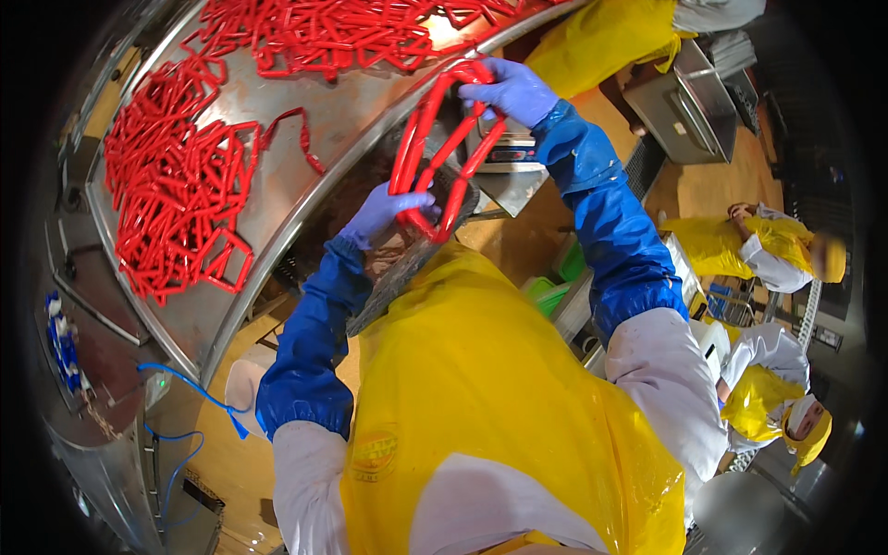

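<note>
Both gloved hands grip one bundle of red sausage links (442,148), held clear of the steel table's (277,185) near edge. Its long axis runs steeply, top tilted away. Right hand (511,91) is closed round the top loop; left hand (387,211) clasps the lower end. Loose red links (171,190) are heaped on the table

Bright overhead light, table glare, dark fisheye rim.

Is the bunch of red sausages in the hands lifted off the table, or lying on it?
Lifted. The left hand and right hand hold the sausage bunch past the table edge.
</note>
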The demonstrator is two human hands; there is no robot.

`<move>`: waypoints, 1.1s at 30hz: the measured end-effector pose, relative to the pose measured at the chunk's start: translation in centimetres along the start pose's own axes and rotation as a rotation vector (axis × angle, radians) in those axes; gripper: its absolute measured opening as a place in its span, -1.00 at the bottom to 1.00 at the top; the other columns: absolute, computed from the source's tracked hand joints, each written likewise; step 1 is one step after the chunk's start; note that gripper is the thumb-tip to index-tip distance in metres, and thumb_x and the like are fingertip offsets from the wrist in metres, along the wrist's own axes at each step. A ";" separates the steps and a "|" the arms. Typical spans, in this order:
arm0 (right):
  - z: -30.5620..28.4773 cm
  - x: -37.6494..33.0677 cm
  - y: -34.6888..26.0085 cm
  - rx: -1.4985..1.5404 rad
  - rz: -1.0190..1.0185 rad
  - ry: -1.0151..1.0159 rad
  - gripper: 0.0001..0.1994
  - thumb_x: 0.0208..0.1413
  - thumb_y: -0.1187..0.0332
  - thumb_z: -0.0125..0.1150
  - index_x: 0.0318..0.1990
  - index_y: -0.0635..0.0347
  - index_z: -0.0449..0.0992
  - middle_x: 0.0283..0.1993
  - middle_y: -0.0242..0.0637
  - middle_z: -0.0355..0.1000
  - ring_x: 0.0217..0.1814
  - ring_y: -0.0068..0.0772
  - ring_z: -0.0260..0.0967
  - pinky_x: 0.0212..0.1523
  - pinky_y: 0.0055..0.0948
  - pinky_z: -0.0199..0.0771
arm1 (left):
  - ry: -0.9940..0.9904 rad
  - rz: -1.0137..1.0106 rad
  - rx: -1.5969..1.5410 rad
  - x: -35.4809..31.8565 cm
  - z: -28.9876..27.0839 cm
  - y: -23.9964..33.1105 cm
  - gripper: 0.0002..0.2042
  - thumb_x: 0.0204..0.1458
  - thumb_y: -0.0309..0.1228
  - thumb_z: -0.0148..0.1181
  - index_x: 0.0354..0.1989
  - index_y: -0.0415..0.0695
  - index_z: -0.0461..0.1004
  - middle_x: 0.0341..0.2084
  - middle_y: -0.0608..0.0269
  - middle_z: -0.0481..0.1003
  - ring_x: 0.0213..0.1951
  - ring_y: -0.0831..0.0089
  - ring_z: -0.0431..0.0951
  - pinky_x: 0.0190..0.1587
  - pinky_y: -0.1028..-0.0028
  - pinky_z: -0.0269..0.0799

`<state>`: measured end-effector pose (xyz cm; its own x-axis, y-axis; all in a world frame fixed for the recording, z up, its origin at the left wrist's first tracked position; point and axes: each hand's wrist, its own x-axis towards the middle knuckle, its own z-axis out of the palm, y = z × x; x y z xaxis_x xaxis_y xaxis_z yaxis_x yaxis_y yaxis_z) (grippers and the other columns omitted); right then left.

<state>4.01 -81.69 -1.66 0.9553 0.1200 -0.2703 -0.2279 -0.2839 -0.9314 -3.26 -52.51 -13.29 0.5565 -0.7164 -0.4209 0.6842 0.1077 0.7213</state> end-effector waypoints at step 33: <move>-18.7 4.0 32.2 -0.777 0.105 0.920 -0.44 0.05 0.02 0.45 -0.07 0.42 0.57 -0.04 -0.02 0.58 -0.07 -0.24 0.52 0.00 -0.25 0.52 | 0.693 0.475 0.980 4.8 -4.3 -3.6 -0.54 0.06 -0.21 0.35 0.07 -0.22 0.49 -0.10 -0.09 0.51 -0.13 0.14 0.58 -0.03 0.23 0.52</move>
<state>4.03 -108.14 -28.20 0.7880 -0.5699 0.2331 -0.4398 -0.7859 -0.4347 -1.05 -53.39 -20.30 0.9776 -0.2105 0.0033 -0.1122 -0.5076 0.8542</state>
